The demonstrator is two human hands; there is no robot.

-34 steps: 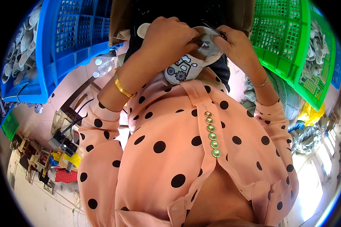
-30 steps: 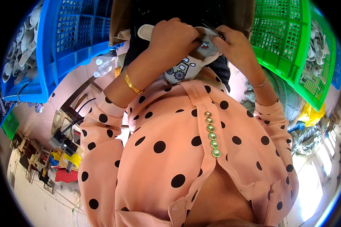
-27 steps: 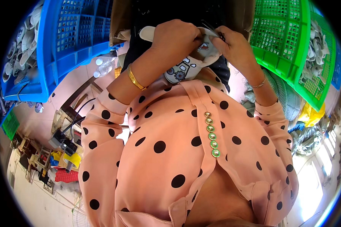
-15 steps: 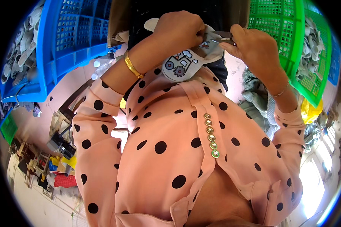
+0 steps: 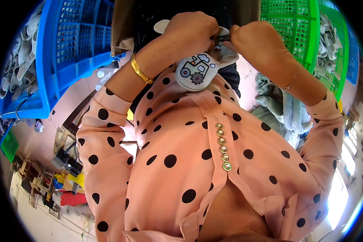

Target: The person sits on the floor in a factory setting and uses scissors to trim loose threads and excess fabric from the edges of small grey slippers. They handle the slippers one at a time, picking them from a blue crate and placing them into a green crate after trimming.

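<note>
A light grey fabric shoe upper (image 5: pixel 203 80) with a tractor and cloud picture hangs before my waist. My left hand (image 5: pixel 191 30), closed, grips it from above; a pale rounded flap (image 5: pixel 161 26) sticks out beyond that wrist. My right hand (image 5: pixel 256 40) is closed close beside the left one, at the upper's far edge. A dark, thin metal tool (image 5: pixel 223 37), apparently small scissors, shows between the hands. Most of it is hidden by my right fingers, and its tip lies at the fabric.
A blue plastic crate (image 5: pixel 48 60) stands at left, with grey fabric pieces (image 5: pixel 26 60) beyond it. At right is a green crate (image 5: pixel 288 24), beside more grey pieces (image 5: pixel 328 48). Grey cloth (image 5: pixel 294 113) is heaped below the green crate.
My right hand has moved left, closer to my left hand, and turned, so the metal tool now shows less. The shoe upper has shifted slightly right; my left hand keeps its grip.
</note>
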